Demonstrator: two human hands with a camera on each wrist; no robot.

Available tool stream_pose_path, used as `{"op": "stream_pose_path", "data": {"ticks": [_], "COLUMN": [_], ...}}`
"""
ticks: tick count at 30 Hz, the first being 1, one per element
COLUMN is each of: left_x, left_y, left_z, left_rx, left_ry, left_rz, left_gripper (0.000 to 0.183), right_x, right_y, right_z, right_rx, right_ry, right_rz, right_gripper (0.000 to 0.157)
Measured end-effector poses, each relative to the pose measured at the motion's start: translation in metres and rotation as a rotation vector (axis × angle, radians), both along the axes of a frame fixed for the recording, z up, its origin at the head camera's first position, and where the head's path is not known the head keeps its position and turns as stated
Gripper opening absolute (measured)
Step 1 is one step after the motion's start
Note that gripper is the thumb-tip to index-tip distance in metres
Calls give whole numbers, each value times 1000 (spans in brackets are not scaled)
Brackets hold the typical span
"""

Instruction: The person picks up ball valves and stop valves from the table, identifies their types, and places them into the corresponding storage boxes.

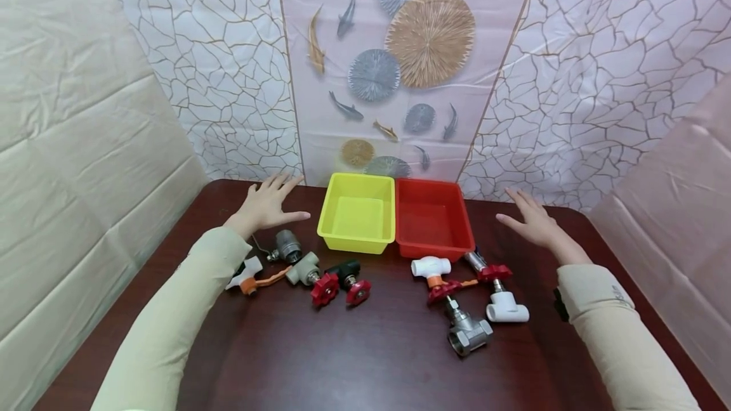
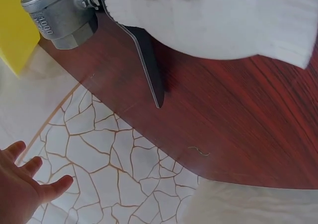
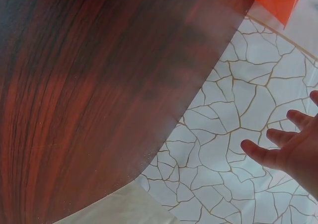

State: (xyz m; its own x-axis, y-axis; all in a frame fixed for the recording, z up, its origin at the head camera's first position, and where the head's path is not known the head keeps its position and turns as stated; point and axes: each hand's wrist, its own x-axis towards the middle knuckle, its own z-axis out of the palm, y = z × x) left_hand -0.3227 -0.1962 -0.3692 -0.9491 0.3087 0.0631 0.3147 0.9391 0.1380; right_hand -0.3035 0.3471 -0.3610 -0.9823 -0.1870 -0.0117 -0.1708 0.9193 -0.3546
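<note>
In the head view my left hand [image 1: 264, 205] has its fingers spread, left of the yellow bin [image 1: 327, 233] and over the far left of the table. A metal ball valve [image 1: 289, 246] lies just below it, its lever partly hidden by the sleeve; that valve [image 2: 67, 20] also shows large in the left wrist view. My right hand [image 1: 533, 219], fingers extended, is right of the red bin [image 1: 435, 250]. Neither hand holds anything. Closest to the right hand is a red-handled valve with a white tee body [image 1: 506, 308].
On the left lie an orange-handled white valve [image 1: 249, 276], a grey-green valve [image 1: 307, 267] and a dark green valve [image 1: 344, 269], the latter two with red handwheels. A white valve [image 1: 431, 266] and a metal gate valve [image 1: 468, 333] lie before the red bin. Fabric walls surround the table.
</note>
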Motion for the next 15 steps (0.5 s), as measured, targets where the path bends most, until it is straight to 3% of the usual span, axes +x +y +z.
{"op": "stream_pose_path", "data": {"ticks": [15], "left_x": [11], "left_y": [1], "left_z": [3], "left_rx": [-11], "left_ry": [41], "left_rz": [-65], "left_gripper": [91], "right_x": [14], "right_y": [2], "right_z": [2], "right_rx": [-17], "right_ry": [30], "right_rz": [32], "right_gripper": [77]}}
